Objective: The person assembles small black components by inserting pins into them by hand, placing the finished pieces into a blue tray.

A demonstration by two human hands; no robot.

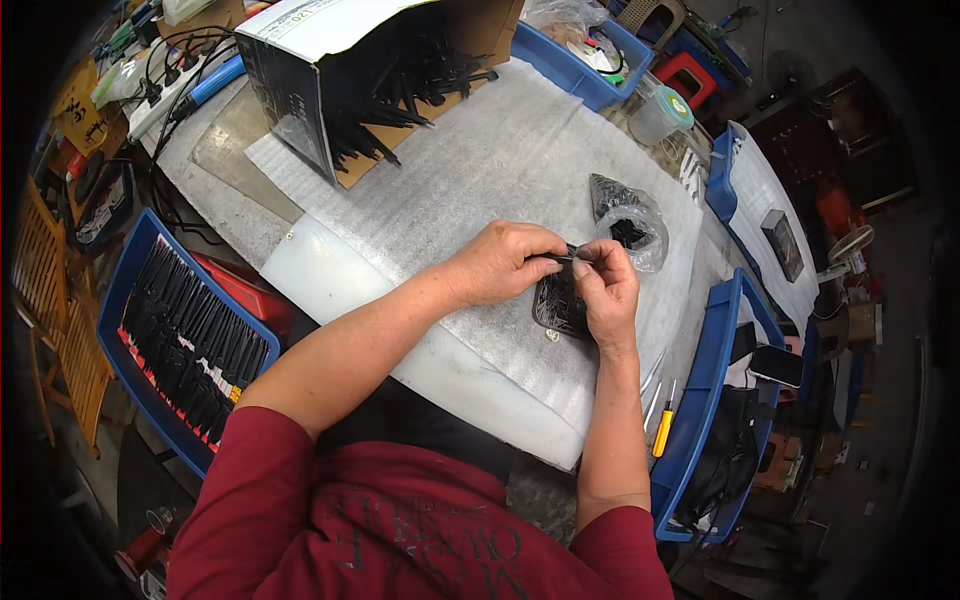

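Observation:
Over the middle of the foam-covered table (480, 170), my left hand (508, 262) and my right hand (607, 288) meet fingertip to fingertip. Both are closed in a pinch on a small dark slim piece (571, 254), too small and too covered by the fingers to name. Just below it lies a dark tray (553, 312) with small thin metal-looking bits, partly hidden by my right hand. A clear plastic bag (648, 240) of small black parts sits to the right of my right hand. At the far left, an open cardboard box (318, 120) on its side holds many black strip-like pieces (400, 90).
To the left, a blue bin (130, 270) holds rows of black pieces. Another blue bin (700, 420) stands at the right, near a yellow-handled screwdriver (663, 432). A blue tray (600, 90) and a lidded plastic tub (660, 113) are at the back. A white power strip (150, 110) lies back left.

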